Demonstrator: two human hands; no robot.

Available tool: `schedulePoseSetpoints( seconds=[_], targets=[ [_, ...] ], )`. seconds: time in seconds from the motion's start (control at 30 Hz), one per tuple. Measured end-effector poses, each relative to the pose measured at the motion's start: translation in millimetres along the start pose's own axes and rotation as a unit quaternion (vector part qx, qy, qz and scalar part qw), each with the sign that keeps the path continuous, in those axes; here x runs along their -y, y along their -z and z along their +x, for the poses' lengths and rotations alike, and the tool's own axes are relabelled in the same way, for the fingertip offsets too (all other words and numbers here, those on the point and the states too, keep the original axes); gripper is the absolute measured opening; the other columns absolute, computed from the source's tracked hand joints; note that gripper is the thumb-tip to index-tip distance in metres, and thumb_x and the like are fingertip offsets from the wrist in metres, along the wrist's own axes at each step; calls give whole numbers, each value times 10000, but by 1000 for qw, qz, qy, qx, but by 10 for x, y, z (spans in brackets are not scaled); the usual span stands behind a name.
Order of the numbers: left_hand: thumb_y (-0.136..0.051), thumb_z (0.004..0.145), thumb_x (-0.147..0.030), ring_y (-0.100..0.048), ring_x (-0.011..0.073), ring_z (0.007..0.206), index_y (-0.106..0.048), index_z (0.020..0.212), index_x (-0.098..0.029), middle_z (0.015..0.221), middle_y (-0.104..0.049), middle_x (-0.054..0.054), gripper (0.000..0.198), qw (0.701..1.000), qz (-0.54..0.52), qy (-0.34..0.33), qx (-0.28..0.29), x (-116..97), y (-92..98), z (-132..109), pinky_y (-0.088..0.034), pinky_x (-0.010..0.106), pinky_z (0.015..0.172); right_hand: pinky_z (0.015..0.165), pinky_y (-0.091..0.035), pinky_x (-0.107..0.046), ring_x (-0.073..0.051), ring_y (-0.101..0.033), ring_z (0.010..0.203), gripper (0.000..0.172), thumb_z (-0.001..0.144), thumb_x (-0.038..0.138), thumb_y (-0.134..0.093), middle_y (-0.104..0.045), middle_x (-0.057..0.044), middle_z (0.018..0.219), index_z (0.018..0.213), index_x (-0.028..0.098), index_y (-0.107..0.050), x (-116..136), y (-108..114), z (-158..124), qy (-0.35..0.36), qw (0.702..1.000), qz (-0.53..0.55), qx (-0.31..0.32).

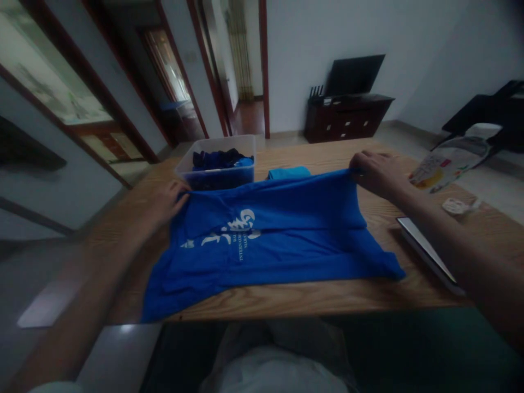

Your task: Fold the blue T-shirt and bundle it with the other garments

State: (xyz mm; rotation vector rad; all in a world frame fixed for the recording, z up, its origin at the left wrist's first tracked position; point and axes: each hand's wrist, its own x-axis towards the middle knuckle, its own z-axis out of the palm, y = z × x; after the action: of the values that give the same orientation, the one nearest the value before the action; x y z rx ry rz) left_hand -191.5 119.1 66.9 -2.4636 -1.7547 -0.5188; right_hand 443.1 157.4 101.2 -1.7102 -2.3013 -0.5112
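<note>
A blue T-shirt (pixel 286 234) with white printed characters and lettering lies sideways across the wooden table, its far edge lifted between my hands. My left hand (pixel 170 199) pinches the shirt's far left corner, beside the plastic box. At the far right corner, my right hand (pixel 374 170) is closed on the cloth. The near part of the shirt rests on the tabletop, and its left end reaches the front edge. Just behind the lifted edge lies a folded light-blue cloth (pixel 290 173), partly hidden by the shirt.
A clear plastic box (pixel 241 143) with dark and blue clothes stands at the back left of the table (pixel 311 297). On the right are a large labelled bottle (pixel 450 161), a white coiled item (pixel 456 206) and a flat white-topped object (pixel 426 248), partly behind my right forearm.
</note>
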Motion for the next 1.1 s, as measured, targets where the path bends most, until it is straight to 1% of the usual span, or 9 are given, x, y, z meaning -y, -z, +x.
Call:
schedulePoseSetpoints(
  seconds=[0.1, 0.2, 0.33, 0.47, 0.57, 0.7, 0.8, 0.97, 1.1],
  targets=[
    [-406, 1103, -386, -597, 275, 1241, -622, 1270, -117, 1306, -665, 127, 383, 999, 38, 28, -25, -37, 23, -47, -430, 466, 1177, 990, -412, -429, -302, -664, 1076, 266, 980, 193, -505, -709, -191, 1180, 1179, 92, -649, 113, 100, 64, -47, 997, -11, -59],
    [-406, 1100, -400, -617, 324, 1242, -630, 1228, -136, 1255, -683, 145, 369, 997, 58, 50, -24, -44, -51, -90, -440, 481, 1157, 975, -409, -438, -312, -665, 1047, 237, 973, 180, -483, -703, -188, 1137, 1120, 106, -654, 225, 13, 2, -75, 994, -19, -73],
    [-352, 1114, -451, -600, 325, 1275, -607, 1319, -72, 1307, -677, 166, 501, 999, 37, 27, 15, 57, -247, -124, -406, 495, 1167, 894, -419, -425, -335, -652, 1022, 205, 961, 189, -500, -684, -186, 1111, 1101, 137, -641, 391, -262, -264, -81, 996, -8, -28],
    [-555, 965, -585, -633, 332, 1237, -706, 1216, -176, 1266, -715, 156, 502, 997, -26, -7, 72, 250, -486, -137, -423, 501, 1156, 874, -434, -421, -352, -641, 1048, 227, 946, 146, -483, -670, -199, 1135, 1123, 153, -626, 456, -521, -533, -72, 997, 4, 36],
    [-544, 932, -588, -667, 335, 1156, -735, 1059, -209, 1168, -740, 163, 444, 994, -80, 18, 78, 375, -603, -125, -482, 516, 1095, 868, -459, -408, -355, -637, 1085, 279, 912, 105, -485, -665, -208, 1157, 1152, 150, -619, 415, -668, -622, -61, 996, 22, 66],
    [-426, 963, -666, -713, 293, 1082, -698, 1152, -167, 1187, -757, 158, 599, 987, -127, 67, 73, 495, -643, -81, -560, 444, 1015, 865, -484, -412, -354, -648, 1075, 334, 890, 86, -496, -668, -232, 1202, 1193, 118, -632, 326, -824, -647, -42, 994, 31, 94],
    [-391, 944, -758, -734, 288, 1027, -695, 1137, -157, 1161, -772, 159, 701, 981, -143, 106, 71, 577, -666, -45, -592, 424, 960, 905, -511, -441, -363, -664, 1088, 456, 828, 55, -547, -679, -241, 1273, 1271, 117, -635, 253, -910, -600, -24, 992, 46, 111],
    [-424, 870, -843, -742, 347, 1021, -721, 1043, -200, 1111, -791, 167, 729, 980, -127, 138, 71, 676, -778, 51, -584, 483, 986, 1079, -490, -467, -373, -610, 1334, 703, 822, 41, -546, -600, -225, 1514, 1519, 132, -522, 195, -1003, -262, 7, 990, 96, 100],
    [-461, 805, -903, -741, 374, 1012, -742, 998, -197, 1077, -793, 170, 785, 977, -132, 152, 67, 744, -738, 195, -587, 476, 963, 1032, -517, -354, -298, -694, 1209, 493, 847, 104, -623, -733, -152, 1333, 1329, 169, -703, 162, -1057, 23, 74, 978, 142, 134]
  ],
)
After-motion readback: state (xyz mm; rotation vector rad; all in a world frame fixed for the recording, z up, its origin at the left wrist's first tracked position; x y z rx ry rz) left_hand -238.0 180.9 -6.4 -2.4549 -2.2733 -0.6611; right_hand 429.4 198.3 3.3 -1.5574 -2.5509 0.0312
